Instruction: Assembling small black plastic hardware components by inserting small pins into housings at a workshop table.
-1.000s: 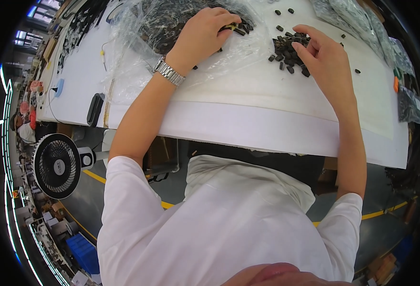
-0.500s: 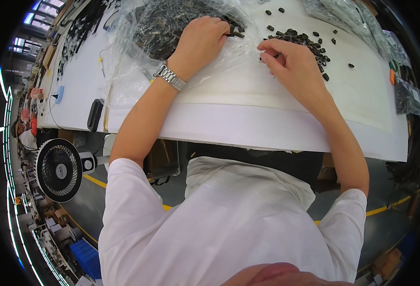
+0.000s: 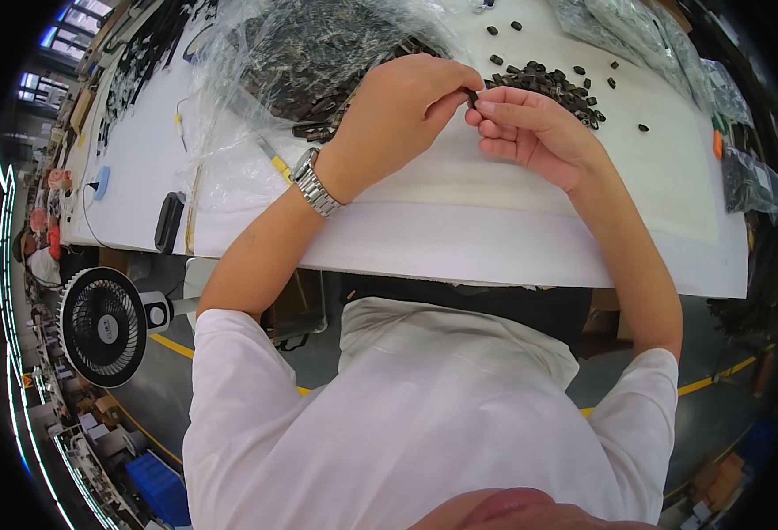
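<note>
My left hand [image 3: 398,110], a metal watch on its wrist, pinches a small dark piece [image 3: 472,97] between thumb and forefinger. My right hand [image 3: 539,132] meets it there, thumb and forefinger closed at the same piece, its other fingers curled. The piece is mostly covered by fingertips, so its exact kind does not show. Behind my left hand, a clear plastic bag [image 3: 230,71] lies spread with a heap of dark small parts [image 3: 309,66] in it. Beyond my right hand is a loose pile of short black ring-like pieces [image 3: 548,84].
A yellow-handled tool [image 3: 276,163] lies by my left wrist, and a black oblong case [image 3: 170,223] at the table's front left. More plastic bags [image 3: 641,40] occupy the back right. A fan [image 3: 104,327] stands left of the white table [image 3: 495,216].
My left hand has come away from the bagged heap toward the right and nearer me. My right hand has drawn slightly back from the loose pile, and the two hands now meet at a small dark piece.
</note>
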A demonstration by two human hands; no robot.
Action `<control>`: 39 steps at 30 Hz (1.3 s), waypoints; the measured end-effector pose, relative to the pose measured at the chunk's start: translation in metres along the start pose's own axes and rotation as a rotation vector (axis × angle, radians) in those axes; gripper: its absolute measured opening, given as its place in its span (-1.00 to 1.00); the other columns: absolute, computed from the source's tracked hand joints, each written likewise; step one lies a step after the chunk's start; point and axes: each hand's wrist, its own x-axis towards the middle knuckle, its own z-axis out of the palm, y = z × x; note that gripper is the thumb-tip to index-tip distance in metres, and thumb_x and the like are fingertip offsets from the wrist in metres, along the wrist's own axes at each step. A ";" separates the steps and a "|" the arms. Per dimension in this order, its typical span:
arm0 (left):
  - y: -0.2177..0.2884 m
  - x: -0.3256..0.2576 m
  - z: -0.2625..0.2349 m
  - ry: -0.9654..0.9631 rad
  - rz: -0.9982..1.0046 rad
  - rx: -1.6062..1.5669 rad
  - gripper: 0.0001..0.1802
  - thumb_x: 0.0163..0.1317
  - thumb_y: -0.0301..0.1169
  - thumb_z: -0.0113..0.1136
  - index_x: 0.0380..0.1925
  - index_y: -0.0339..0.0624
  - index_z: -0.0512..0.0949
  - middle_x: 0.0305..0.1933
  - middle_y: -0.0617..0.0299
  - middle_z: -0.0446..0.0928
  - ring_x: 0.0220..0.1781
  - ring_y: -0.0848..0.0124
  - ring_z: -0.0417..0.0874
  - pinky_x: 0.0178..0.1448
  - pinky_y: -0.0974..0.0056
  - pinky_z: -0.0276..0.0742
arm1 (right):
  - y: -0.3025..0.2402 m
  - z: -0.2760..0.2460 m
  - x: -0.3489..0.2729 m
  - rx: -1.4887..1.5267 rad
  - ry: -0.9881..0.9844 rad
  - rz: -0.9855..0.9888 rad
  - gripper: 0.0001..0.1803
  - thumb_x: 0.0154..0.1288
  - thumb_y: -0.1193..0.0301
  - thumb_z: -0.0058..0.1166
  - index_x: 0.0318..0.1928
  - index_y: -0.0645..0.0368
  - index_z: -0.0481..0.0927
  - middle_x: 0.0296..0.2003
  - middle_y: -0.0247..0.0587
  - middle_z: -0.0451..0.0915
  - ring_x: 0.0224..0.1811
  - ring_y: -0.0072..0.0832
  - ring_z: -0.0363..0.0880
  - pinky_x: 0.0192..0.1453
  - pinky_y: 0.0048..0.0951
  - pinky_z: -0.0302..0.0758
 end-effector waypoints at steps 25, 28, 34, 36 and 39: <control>0.004 -0.004 -0.006 -0.138 -0.682 -1.085 -0.70 0.44 -0.45 0.35 0.09 -0.37 0.67 -0.07 0.19 0.73 -0.11 0.47 0.71 0.04 0.34 0.65 | 0.004 0.002 -0.002 0.122 -0.064 -0.027 -0.81 0.55 0.41 0.27 0.05 0.22 0.66 -0.12 -0.28 0.80 -0.24 -0.71 0.76 0.03 -0.50 0.81; 0.005 -0.004 -0.005 -0.126 -0.675 -1.087 -0.73 0.44 -0.48 0.32 0.07 -0.36 0.68 -0.07 0.19 0.72 -0.11 0.47 0.71 0.06 0.34 0.66 | 0.005 0.002 -0.001 0.130 -0.096 -0.040 -0.82 0.55 0.41 0.27 0.04 0.22 0.66 -0.11 -0.26 0.80 -0.25 -0.71 0.75 -0.01 -0.50 0.80; 0.007 -0.007 0.001 -0.072 -0.834 -1.273 -0.77 0.41 -0.55 0.27 0.03 -0.33 0.69 -0.08 0.21 0.73 -0.06 0.50 0.73 0.17 0.33 0.67 | 0.007 0.025 -0.008 -0.273 0.124 -0.219 -0.84 0.54 0.43 0.25 0.00 0.24 0.65 -0.17 -0.18 0.82 -0.31 -0.61 0.76 -0.05 -0.49 0.77; 0.012 -0.005 0.002 -0.041 -0.725 -0.863 -0.78 0.41 -0.56 0.26 0.01 -0.33 0.70 -0.14 0.26 0.74 -0.11 0.51 0.75 0.17 0.35 0.67 | 0.010 0.029 -0.008 -0.346 0.210 -0.284 -0.85 0.54 0.46 0.22 -0.02 0.29 0.63 -0.19 -0.15 0.82 -0.33 -0.58 0.75 -0.08 -0.48 0.75; 0.018 -0.005 0.001 0.040 -0.644 -0.626 -0.80 0.35 -0.56 0.29 -0.06 -0.32 0.71 -0.21 0.28 0.75 -0.20 0.52 0.76 0.06 0.37 0.69 | 0.013 0.046 -0.010 -0.562 0.257 -0.416 -0.82 0.57 0.46 0.17 0.00 0.35 0.61 -0.18 -0.13 0.81 -0.33 -0.57 0.74 -0.13 -0.48 0.72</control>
